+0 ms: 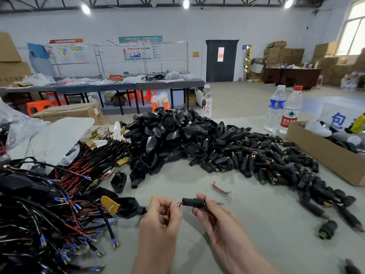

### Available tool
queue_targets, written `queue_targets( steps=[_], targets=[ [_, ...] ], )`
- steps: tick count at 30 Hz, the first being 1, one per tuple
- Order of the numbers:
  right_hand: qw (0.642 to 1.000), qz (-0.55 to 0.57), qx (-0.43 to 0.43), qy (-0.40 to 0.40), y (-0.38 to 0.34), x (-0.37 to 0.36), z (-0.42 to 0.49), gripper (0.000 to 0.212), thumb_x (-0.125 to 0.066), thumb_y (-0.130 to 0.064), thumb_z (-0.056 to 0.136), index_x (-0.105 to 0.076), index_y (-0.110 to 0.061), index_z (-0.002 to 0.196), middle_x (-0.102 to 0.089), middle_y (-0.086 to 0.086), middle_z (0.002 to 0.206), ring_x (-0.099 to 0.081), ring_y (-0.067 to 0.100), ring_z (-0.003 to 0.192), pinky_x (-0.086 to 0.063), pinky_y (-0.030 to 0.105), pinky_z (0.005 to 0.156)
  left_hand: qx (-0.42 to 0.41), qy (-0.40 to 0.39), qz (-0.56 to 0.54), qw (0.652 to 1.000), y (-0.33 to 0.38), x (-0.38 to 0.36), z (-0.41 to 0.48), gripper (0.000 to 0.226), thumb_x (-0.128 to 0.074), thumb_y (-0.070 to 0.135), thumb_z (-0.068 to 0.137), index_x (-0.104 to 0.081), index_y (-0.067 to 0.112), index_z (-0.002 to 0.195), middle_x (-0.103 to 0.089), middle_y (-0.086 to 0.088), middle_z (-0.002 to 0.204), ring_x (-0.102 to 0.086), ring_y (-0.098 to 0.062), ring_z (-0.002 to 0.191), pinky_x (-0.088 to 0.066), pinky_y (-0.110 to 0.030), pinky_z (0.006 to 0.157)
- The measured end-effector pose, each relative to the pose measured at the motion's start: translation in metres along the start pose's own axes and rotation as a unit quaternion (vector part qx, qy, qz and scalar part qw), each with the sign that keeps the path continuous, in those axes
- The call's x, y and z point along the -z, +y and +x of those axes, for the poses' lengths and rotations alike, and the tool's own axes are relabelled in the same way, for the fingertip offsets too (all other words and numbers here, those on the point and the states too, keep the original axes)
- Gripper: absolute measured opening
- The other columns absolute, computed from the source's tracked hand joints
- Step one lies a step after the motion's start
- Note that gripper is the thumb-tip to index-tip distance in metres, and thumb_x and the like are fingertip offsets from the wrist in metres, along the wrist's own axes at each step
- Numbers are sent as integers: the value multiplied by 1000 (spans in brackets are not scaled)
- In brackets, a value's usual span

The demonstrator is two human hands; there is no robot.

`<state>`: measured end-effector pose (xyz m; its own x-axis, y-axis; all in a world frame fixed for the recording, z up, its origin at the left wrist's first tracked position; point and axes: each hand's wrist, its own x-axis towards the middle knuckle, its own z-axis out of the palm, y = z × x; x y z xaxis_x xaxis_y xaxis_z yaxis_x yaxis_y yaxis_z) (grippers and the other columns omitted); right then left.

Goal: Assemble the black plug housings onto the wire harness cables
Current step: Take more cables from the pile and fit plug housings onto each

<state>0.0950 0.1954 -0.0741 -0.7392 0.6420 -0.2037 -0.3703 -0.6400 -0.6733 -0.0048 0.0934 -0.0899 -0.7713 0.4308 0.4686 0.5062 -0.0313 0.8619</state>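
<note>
At lower centre the left hand (161,213) pinches a thin red wire (171,208) running into the small black cylindrical plug housing (193,202) gripped by the right hand (214,217), while the heaped loose black housings (177,135) and tangled harness cables (39,214) suggest most of the work lies ahead.

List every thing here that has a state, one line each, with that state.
left hand, pinches the red wire
right hand, grips the black sleeve
black sleeve, on the wire, blue terminal past its right end
plug housings, loose in a heap
harness cables, tangled pile
red-capped bottle, upright, capped
cardboard box, open
door, shut
</note>
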Motion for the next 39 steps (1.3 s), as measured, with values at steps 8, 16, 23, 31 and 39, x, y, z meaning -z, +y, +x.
queue_targets(
  steps=[8,16,23,31,39],
  targets=[
    [1000,-22,21,-3,0,1,1,25,-68,-19,77,-79,-4,94,-74,23,101,-75,24,79,-58,18,66,4,-31,-1,1000,-1,0,2,15,-67,21,90,-62,32,81,-58,13,64,-47,-4,53,-43,-24,52],
    [999,-30,16,-11,0,0,1,25,-68,-20,76,-80,-6,93,-73,23,104,-75,26,84,-58,19,67,44,-30,-55,997,1,-2,4,6,-62,46,89,-63,40,88,-66,8,72,-59,-16,64,-52,-45,65],
    [999,-29,22,-11,0,2,3,24,-68,-20,77,-79,-6,94,-73,23,104,-75,26,85,-58,20,69,65,-48,-71,994,1,-1,4,15,-61,25,94,-63,37,84,-67,2,74,-61,-23,67,-53,-37,59],
    [1000,-16,24,-12,1,1,4,32,-70,-15,74,-74,3,100,-74,24,101,-74,28,79,-59,22,65,90,-49,-108,989,1,0,7,19,-61,35,87,-64,20,97,-69,2,77,-65,-17,70,-55,-31,61],
    [1000,10,21,-8,1,0,2,38,-68,-14,77,-68,5,110,-74,22,103,-75,26,80,-61,24,70,91,-67,-103,988,-1,2,10,6,-64,21,93,-67,17,91,-67,2,68,-64,-14,67,-54,-25,59]
  ],
)
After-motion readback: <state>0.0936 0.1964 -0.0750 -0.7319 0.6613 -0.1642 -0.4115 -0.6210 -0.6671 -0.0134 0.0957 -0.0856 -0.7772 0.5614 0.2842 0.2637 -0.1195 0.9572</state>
